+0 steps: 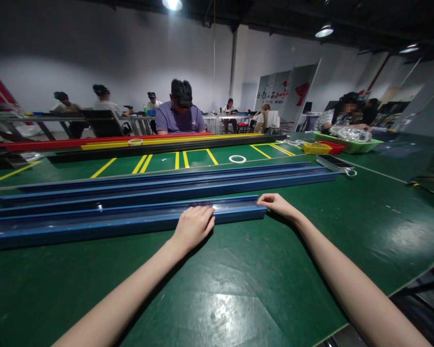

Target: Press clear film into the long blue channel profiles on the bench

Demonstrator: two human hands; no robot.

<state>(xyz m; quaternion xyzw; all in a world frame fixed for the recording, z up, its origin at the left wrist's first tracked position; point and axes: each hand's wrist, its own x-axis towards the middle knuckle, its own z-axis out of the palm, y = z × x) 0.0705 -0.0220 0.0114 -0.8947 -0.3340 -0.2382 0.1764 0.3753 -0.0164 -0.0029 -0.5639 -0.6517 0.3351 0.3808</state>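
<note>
A long blue U-shaped channel (pixel 94 230) lies on the green table (pixel 217 270), its open side up and its left part running out of view. My left hand (pixel 195 224) is curled over the channel's near wall, with the fingertips hidden inside it. At the channel's right end, my right hand (pixel 278 205) has its thumb and fingers together on the end edge. Whether a small piece sits between those fingers cannot be made out. Just behind lie more blue channels (pixel 238 185), roughly parallel to this one.
Farther back are yellow tape lines (pixel 185 160), a white ring (pixel 237 159) and black (pixel 166 146), yellow (pixel 188 140) and red strips (pixel 58 144). A phone (pixel 334 164) and a green tray (pixel 361 145) sit at right. A person (pixel 183 118) sits opposite.
</note>
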